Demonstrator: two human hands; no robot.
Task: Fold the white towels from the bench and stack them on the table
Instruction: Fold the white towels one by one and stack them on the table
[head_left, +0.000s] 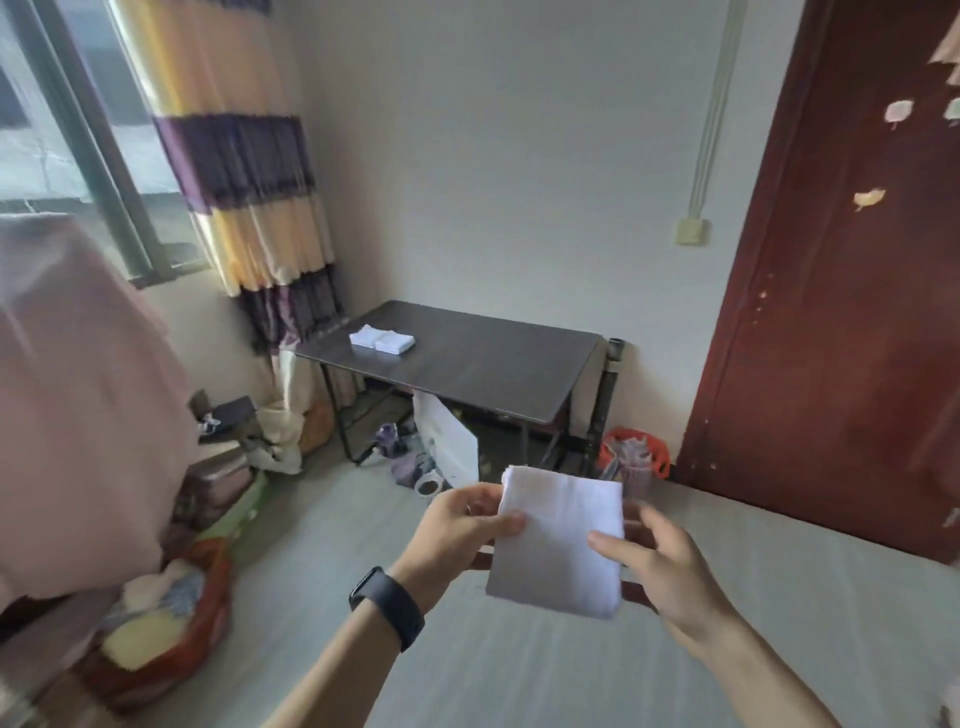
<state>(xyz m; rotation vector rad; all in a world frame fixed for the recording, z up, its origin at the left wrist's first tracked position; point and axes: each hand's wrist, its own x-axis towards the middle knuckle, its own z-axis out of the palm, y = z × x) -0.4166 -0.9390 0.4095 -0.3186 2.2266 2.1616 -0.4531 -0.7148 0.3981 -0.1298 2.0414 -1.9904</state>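
I hold a folded white towel (558, 540) in front of me with both hands. My left hand (457, 525), with a black band on its wrist, pinches the towel's left edge between thumb and fingers. My right hand (660, 566) grips the right edge, thumb on top and fingers behind. Across the room stands a dark table (493, 364). On its left part lies a low stack of folded white towels (382, 339). The bench is not in view.
Bare grey floor lies between me and the table. Shoes, a white bag (449, 441) and an orange basket (634, 452) sit under and beside the table. A pink cloth (78, 405) and a red basket of clothes (161, 629) are at left. A dark red door (841, 260) is at right.
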